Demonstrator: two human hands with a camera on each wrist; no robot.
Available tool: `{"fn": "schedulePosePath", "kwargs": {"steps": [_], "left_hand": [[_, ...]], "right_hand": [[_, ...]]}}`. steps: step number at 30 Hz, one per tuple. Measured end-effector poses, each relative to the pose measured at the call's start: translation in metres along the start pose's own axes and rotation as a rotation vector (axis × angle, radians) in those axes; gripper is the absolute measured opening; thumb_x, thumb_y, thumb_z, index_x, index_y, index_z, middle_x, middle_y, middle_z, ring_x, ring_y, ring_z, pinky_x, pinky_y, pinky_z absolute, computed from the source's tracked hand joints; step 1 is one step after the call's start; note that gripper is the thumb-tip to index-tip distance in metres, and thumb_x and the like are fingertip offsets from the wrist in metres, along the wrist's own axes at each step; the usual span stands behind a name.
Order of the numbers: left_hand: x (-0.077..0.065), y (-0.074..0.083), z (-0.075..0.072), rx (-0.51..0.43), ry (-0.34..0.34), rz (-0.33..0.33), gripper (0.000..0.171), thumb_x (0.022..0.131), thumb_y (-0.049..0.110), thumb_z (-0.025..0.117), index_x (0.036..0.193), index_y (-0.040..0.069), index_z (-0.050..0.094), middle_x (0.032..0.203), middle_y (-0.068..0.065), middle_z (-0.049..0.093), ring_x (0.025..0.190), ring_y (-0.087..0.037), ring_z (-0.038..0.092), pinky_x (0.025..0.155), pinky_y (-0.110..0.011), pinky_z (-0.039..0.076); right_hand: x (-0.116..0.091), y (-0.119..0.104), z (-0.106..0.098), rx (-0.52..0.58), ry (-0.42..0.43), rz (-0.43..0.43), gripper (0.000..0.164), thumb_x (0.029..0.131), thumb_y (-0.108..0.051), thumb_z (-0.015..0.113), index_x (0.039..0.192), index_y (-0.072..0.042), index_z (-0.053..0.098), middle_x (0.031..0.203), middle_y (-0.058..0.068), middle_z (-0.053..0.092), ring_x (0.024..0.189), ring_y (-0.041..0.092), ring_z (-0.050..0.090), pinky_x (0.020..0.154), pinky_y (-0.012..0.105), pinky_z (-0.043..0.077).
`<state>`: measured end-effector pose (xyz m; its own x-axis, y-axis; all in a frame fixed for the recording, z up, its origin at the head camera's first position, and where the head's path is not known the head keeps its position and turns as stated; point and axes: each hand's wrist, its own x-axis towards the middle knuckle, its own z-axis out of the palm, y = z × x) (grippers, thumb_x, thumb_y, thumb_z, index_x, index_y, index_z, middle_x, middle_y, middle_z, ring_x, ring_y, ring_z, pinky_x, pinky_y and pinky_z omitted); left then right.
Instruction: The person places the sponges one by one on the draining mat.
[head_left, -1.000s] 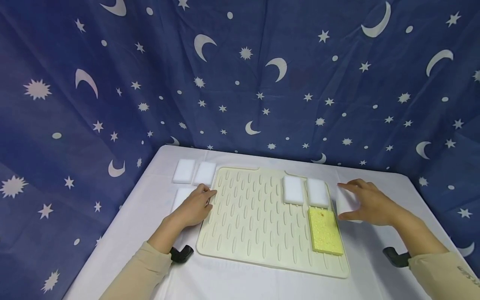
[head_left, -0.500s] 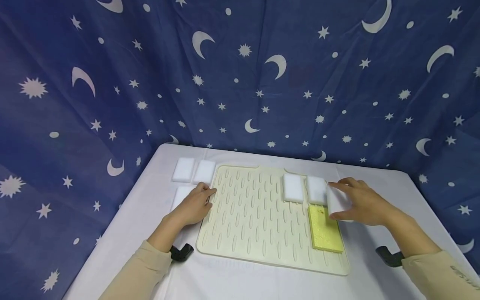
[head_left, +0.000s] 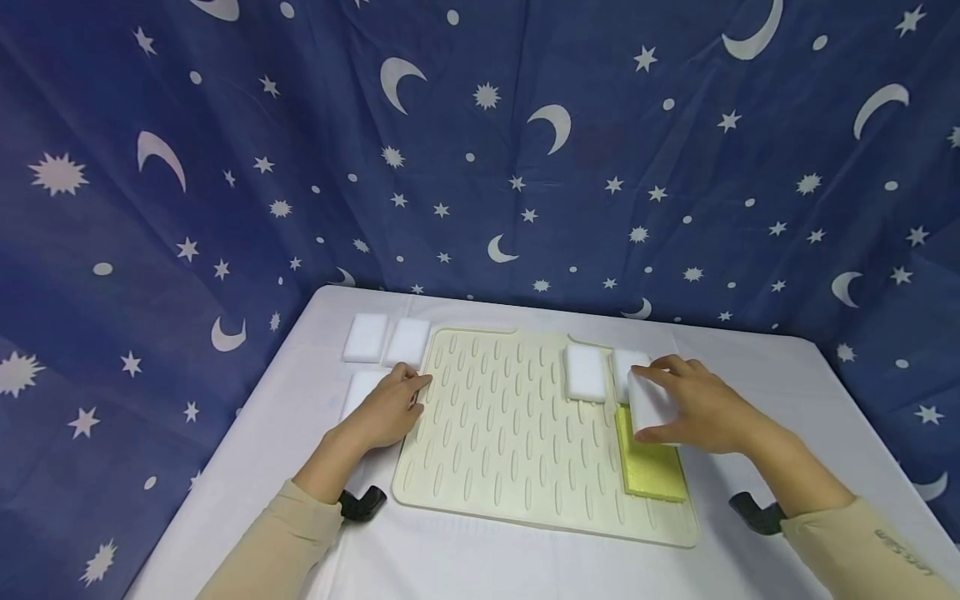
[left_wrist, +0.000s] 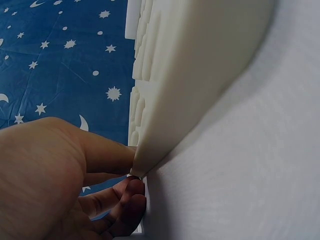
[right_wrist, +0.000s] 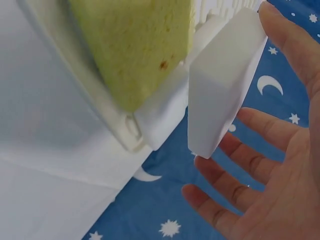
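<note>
A cream drying mat [head_left: 517,442] with raised ridges lies on the table. At its left edge, my left hand [head_left: 384,412] pinches the rim; in the left wrist view the thumb [left_wrist: 107,156] and curled fingers meet at the mat's edge. My right hand [head_left: 701,408] holds a white sponge block [right_wrist: 225,80] between thumb and fingertips, tilted. In the head view this block overlaps a yellow sponge [head_left: 652,475] and part of a white sponge [head_left: 622,371] on the mat. Another white sponge [head_left: 585,373] sits just left of that one.
Left of the mat lie white sponges, one at the back corner [head_left: 365,337], one beside it [head_left: 407,342], and one partly behind the left hand [head_left: 362,390]. A white cloth [head_left: 480,567] covers the table. Behind hangs a blue curtain [head_left: 450,250] with moons and stars.
My right hand has carried the white sponge leftward, from beside the mat's right edge to over the yellow sponge. My left hand stays at the mat's left edge.
</note>
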<state>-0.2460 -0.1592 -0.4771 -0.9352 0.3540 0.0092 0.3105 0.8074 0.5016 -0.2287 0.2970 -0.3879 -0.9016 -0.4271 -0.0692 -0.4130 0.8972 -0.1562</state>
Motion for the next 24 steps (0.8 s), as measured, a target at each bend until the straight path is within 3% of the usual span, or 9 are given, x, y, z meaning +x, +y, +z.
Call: {"fn": "schedulePosePath", "kwargs": {"steps": [24], "left_hand": [[0.000,0.000,0.001,0.000,-0.002,-0.019,0.050,0.100,0.008,0.062,0.148,-0.003,0.053,0.135,-0.019,0.052,0.121,-0.030,0.054,0.108,-0.047,0.046]], "right_hand": [[0.011,-0.032,0.018,-0.009,0.019,-0.043,0.098,0.072,-0.064,0.086,0.152,-0.016,0.054,0.140,0.011,0.055,0.123,0.040,0.054,0.097,0.061,0.048]]}}
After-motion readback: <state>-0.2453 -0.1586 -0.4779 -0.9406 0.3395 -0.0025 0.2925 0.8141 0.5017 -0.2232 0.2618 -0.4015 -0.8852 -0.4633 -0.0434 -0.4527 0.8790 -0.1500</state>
